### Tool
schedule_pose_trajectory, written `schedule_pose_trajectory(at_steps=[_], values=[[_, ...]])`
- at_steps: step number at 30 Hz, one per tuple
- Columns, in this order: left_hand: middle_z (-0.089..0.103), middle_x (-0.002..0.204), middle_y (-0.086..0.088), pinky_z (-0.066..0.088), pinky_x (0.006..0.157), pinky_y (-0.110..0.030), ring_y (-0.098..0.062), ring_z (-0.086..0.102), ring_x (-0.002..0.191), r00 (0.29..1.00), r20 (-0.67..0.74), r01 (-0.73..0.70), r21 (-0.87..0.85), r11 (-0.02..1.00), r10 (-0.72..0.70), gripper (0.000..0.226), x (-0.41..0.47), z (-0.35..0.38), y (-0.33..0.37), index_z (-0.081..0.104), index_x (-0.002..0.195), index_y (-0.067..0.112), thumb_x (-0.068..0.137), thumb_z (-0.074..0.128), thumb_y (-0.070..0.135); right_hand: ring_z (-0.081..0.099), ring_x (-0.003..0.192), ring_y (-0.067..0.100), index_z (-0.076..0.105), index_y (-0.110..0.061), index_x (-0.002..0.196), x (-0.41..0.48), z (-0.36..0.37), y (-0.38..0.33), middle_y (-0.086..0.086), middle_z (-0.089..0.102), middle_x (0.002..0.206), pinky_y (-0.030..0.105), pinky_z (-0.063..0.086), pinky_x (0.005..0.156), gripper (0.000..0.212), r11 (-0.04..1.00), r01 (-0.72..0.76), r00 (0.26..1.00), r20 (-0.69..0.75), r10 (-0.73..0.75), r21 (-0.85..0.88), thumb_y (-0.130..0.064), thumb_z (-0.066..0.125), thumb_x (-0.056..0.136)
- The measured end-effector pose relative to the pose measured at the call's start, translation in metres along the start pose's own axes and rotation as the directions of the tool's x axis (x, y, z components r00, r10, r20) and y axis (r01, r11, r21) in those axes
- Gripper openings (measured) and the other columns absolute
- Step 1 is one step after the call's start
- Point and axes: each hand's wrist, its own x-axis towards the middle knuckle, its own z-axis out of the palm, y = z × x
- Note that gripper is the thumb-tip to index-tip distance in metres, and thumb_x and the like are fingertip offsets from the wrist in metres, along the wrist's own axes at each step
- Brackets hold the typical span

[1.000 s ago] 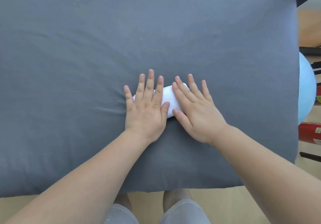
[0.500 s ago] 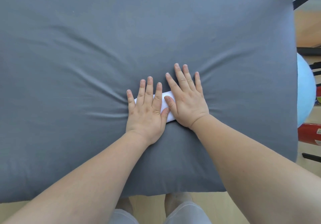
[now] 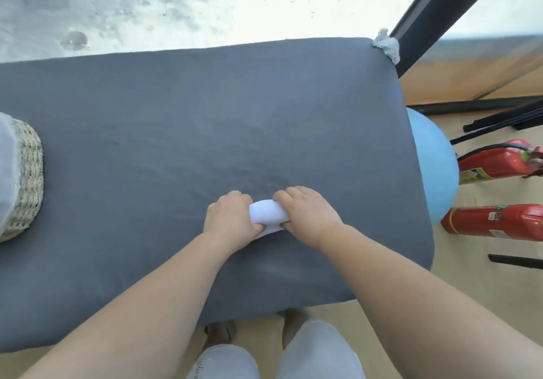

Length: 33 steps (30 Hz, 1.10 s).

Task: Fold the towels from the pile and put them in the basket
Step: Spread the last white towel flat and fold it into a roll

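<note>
White towel (image 3: pixel 268 212) — left hand (image 3: pixel 229 220), right hand (image 3: pixel 308 217) now curled round its ends, no longer pressing flat.

1 head view looks down over mattress (image 3: pixel 205 120).

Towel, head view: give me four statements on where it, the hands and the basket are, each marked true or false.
1. The left hand and the right hand both grip the towel. True.
2. The towel is in the basket. False: it is over the grey pad, apart from the basket.
3. The basket stands at the view's left edge. True.
4. The towel lies spread flat. False: it is a small folded bundle between the hands.
</note>
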Motion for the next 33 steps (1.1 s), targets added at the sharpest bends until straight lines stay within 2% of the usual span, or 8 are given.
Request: schedule_pose_trajectory(at_steps=[6,9,13,15,19,23,28,33], values=[[0.066,0.093,0.013,0.055,0.065,-0.03,-0.009,0.064,0.084,0.997,0.073,0.015,-0.467,0.884,0.022,0.038,-0.067,-0.092,0.009,0.063,0.09,0.034,0.061,0.085,0.04,0.056,0.101,0.014,0.054,-0.035,0.117,-0.061,-0.099,-0.014,-0.01,0.056,0.113,0.036,0.05,0.086,0.04,0.839,-0.099,0.995,0.027,0.1,0.535,-0.03,0.073,0.082],[0.067,0.101,0.014,0.056,0.066,-0.028,-0.009,0.068,0.089,1.0,-0.017,-0.026,-0.705,0.709,0.019,0.046,-0.107,-0.124,0.018,0.065,0.101,0.038,0.063,0.089,0.027,0.061,0.096,0.011,0.056,-0.04,0.108,-0.098,-0.139,-0.02,-0.012,0.062,0.106,0.034,0.056,0.079,0.036,0.664,-0.102,0.988,-0.001,0.153,0.741,-0.029,0.075,0.08],[0.072,0.108,0.0,0.055,0.07,-0.025,-0.014,0.071,0.091,0.99,-0.144,-0.135,-0.918,0.372,0.005,0.051,-0.143,-0.142,0.02,0.06,0.118,0.032,0.078,0.082,0.009,0.061,0.085,0.008,0.048,-0.042,0.126,-0.127,-0.167,-0.037,-0.01,0.061,0.102,0.028,0.056,0.075,0.046,0.489,-0.052,0.978,-0.055,0.203,0.871,-0.028,0.071,0.089],[0.071,0.112,0.003,0.055,0.08,-0.031,-0.015,0.07,0.1,0.985,-0.17,-0.168,-0.939,0.301,0.017,0.053,-0.154,-0.145,0.014,0.055,0.124,0.037,0.084,0.079,0.013,0.055,0.072,0.005,0.045,-0.046,0.131,-0.132,-0.172,-0.051,-0.012,0.056,0.087,0.024,0.051,0.068,0.048,0.426,-0.001,0.972,-0.1,0.215,0.905,-0.026,0.067,0.094],[0.071,0.116,0.004,0.054,0.085,-0.033,-0.015,0.069,0.104,0.977,-0.212,-0.211,-0.948,0.24,0.022,0.052,-0.165,-0.154,-0.013,0.053,0.129,0.039,0.088,0.076,0.016,0.052,0.075,0.007,0.052,-0.05,0.125,-0.13,-0.176,-0.094,-0.011,0.055,0.091,0.026,0.047,0.071,0.037,0.335,0.064,0.956,-0.155,0.251,0.94,-0.023,0.059,0.1],[0.072,0.111,-0.001,0.055,0.08,-0.031,-0.016,0.07,0.096,0.965,-0.26,-0.257,-0.933,0.25,0.022,0.047,-0.171,-0.168,-0.063,0.057,0.124,0.038,0.088,0.075,0.014,0.059,0.11,0.011,0.066,-0.042,0.117,-0.107,-0.165,-0.154,-0.01,0.061,0.126,0.032,0.047,0.097,0.029,0.325,0.114,0.907,-0.232,0.352,0.939,-0.021,0.054,0.101],[0.073,0.105,-0.002,0.054,0.078,-0.032,-0.017,0.07,0.092,0.971,-0.239,-0.235,-0.933,0.274,0.02,0.046,-0.181,-0.184,-0.167,0.057,0.121,0.041,0.086,0.076,0.017,0.06,0.106,0.009,0.071,-0.039,0.109,-0.073,-0.144,-0.258,-0.012,0.066,0.119,0.031,0.048,0.093,0.031,0.244,0.113,0.875,-0.213,0.434,0.963,-0.015,0.054,0.101],[0.074,0.104,-0.002,0.055,0.088,-0.039,-0.02,0.07,0.097,0.982,-0.175,-0.149,-0.946,0.288,-0.065,0.053,-0.189,-0.192,-0.261,0.051,0.123,0.039,0.08,0.08,0.027,0.061,0.108,0.011,0.069,-0.043,0.11,-0.034,-0.114,-0.35,-0.015,0.066,0.118,0.034,0.049,0.094,0.031,0.172,0.063,0.873,-0.137,0.467,0.983,-0.017,0.054,0.101]])
